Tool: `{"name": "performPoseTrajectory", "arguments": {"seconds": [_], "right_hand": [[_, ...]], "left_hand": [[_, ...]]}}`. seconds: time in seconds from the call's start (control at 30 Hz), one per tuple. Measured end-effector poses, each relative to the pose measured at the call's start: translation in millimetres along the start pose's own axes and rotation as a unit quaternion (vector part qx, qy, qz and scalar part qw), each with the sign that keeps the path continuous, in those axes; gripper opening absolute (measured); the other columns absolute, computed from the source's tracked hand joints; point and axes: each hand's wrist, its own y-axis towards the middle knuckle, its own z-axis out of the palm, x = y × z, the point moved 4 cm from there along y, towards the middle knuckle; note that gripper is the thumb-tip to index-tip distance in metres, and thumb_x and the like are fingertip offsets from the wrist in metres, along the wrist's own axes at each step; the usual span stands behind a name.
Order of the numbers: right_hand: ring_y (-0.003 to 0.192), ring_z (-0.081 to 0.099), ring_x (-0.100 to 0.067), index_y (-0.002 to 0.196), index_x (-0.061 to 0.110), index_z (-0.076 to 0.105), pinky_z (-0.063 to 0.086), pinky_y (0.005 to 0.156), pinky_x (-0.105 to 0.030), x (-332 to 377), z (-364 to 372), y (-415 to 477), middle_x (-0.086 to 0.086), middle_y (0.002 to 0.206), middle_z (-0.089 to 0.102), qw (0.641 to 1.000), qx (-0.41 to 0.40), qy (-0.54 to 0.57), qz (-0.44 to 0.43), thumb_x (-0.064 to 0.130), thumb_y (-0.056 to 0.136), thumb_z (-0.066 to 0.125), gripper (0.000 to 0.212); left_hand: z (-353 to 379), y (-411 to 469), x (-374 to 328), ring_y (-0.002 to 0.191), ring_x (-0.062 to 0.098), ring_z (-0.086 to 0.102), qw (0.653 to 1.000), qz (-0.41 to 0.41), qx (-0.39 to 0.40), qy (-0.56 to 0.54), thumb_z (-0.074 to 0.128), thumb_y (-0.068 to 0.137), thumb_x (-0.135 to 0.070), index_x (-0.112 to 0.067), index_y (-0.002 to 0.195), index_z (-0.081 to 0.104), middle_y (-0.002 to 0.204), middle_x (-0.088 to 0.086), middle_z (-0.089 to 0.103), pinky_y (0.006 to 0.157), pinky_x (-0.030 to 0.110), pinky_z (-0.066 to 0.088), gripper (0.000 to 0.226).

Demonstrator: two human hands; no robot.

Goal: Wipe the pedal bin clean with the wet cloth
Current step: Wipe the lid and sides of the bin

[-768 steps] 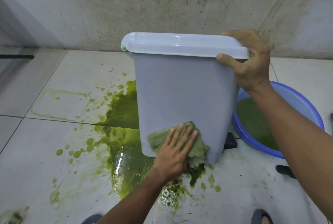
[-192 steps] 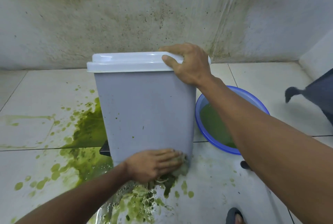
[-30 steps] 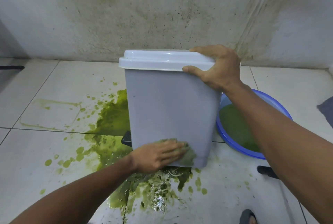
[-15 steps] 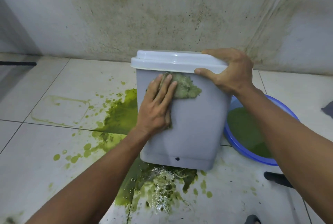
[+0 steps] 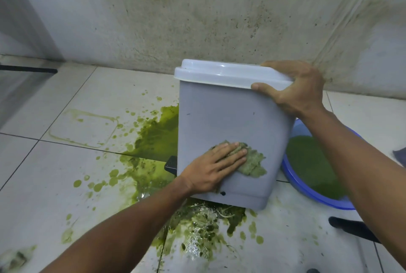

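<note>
Bin: pedal bin (image 5: pixel 219 123) stands on the floor, grey body upright on its long axis, white lid (image 5: pixel 219 73) closed; the base looks slightly tipped, though I cannot be sure.
Cloth: wet cloth (image 5: pixel 252 162) lies flat against the bin's near face, in its lower half, a green-stained wad poking out past the fingertips toward the bin's right edge.
Left hand: left hand (image 5: pixel 211 169) presses the cloth to the bin, fingers straight and close together, pointing across the face toward the bin's right side.
Right hand: right hand (image 5: pixel 296 90) grips the lid's right corner, thumb on the front rim, fingers curled over the top.
Key relation: most of the face lies above the cloth, up toward the lid, so the next stroke likely runs along the bin's height; the left hand is the one at the cloth, the right only steadies.
Pedal: black pedal (image 5: pixel 171 165) juts from the bin's lower left side.
Floor: pale tiles (image 5: pixel 44 184); green spill (image 5: pixel 158 136) spreads left of the bin and foams under its near edge.
Basin: blue basin (image 5: pixel 307 193) of green water sits just right of the bin.
Wall: stained wall (image 5: pixel 197 19) rises close behind the bin.
Risk: the slick floor may let the base slide under pressure.
</note>
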Motion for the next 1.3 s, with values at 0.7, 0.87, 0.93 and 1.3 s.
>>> {"name": "performPoseTrajectory", "arguments": {"seconds": [0.7,0.87,0.93,1.3], "right_hand": [[0.103,0.065,-0.008,0.107,0.04,0.075,0.047,0.093,-0.026,5,-5,-4,0.015,0.109,0.074,1.0,-0.002,0.01,0.008,0.068,0.064,0.077,0.051],[0.102,0.064,-0.008,0.107,0.038,0.075,0.044,0.09,-0.024,6,-4,-3,0.015,0.109,0.074,1.0,0.007,0.004,0.011,0.067,0.066,0.077,0.05],[0.102,0.063,-0.008,0.107,0.037,0.075,0.043,0.09,-0.023,6,-6,-4,0.015,0.109,0.074,1.0,0.01,0.009,0.017,0.063,0.067,0.081,0.047],[0.104,0.064,-0.012,0.108,0.039,0.074,0.049,0.096,-0.034,8,-6,-7,0.015,0.109,0.073,1.0,0.004,0.007,0.014,0.066,0.066,0.077,0.05]], "left_hand": [[-34,76,22,0.149,0.045,0.026,0.94,-0.26,-0.222,-0.004,0.053,0.081,0.01,0.006,0.146,0.046,0.157,0.026,0.033,0.124,0.056,0.018,0.066],[12,40,-15,0.15,0.038,0.03,0.998,0.065,-0.008,-0.002,0.037,0.096,-0.003,0.003,0.147,0.045,0.157,0.021,0.039,0.124,0.052,0.023,0.052],[28,7,-24,0.152,0.034,0.026,0.989,0.134,0.057,0.005,0.046,0.097,-0.005,0.002,0.15,0.041,0.159,0.017,0.037,0.126,0.049,0.021,0.053],[24,-95,-17,0.155,0.024,0.02,0.963,0.215,0.154,0.056,0.051,0.099,-0.011,-0.008,0.15,0.042,0.16,0.005,0.037,0.128,0.039,0.005,0.052]]}}
